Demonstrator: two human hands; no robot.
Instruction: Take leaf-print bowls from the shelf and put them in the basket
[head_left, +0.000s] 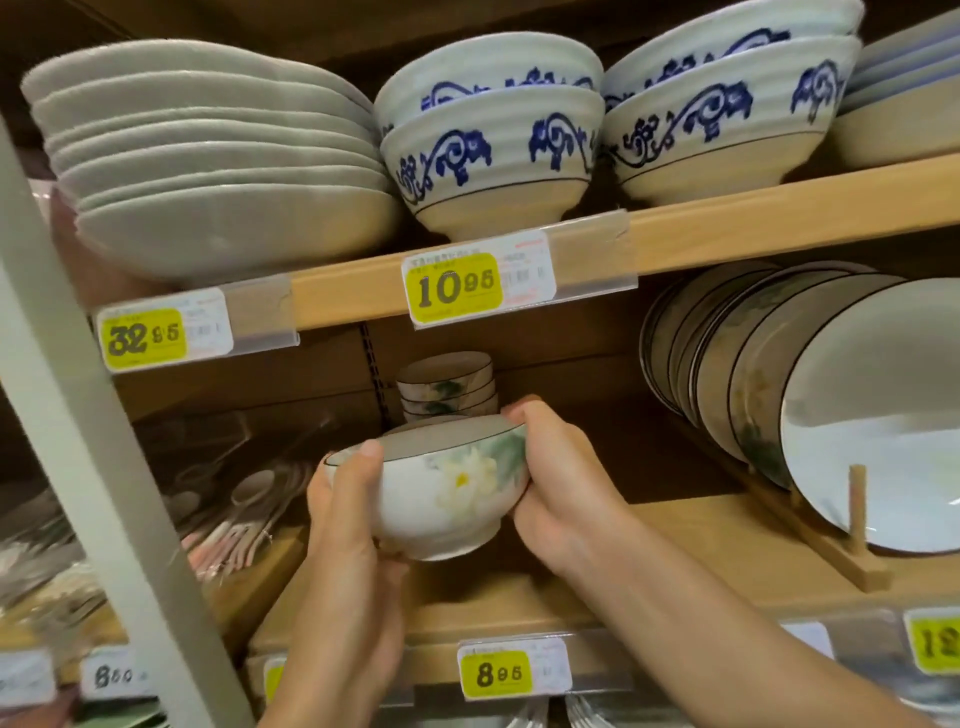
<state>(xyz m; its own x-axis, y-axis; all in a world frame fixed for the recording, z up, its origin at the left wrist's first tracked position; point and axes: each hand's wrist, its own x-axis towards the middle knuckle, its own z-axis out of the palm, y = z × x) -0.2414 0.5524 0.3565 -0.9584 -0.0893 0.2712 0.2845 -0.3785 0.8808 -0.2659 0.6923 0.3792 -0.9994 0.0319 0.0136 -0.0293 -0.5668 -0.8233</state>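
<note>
A white bowl with a pale flower and green leaf print (441, 488) is held in front of the lower shelf, tilted a little. My left hand (345, 525) grips its left side, thumb over the rim and fingers under the foot. My right hand (558, 483) grips its right side, fingertips curled over the rim. A second rim shows just behind the held bowl, so it may be a nested pair. Further back stands a stack of several more leaf-print bowls (447, 387). No basket is in view.
The wooden shelf board (691, 525) carries upright leaf-print plates (810, 395) in a wooden rack at right. Wrapped spoons (244, 509) lie at left. Above sit blue-patterned bowls (493, 156) and grey dishes (208, 156). A grey upright post (104, 467) crosses the left side.
</note>
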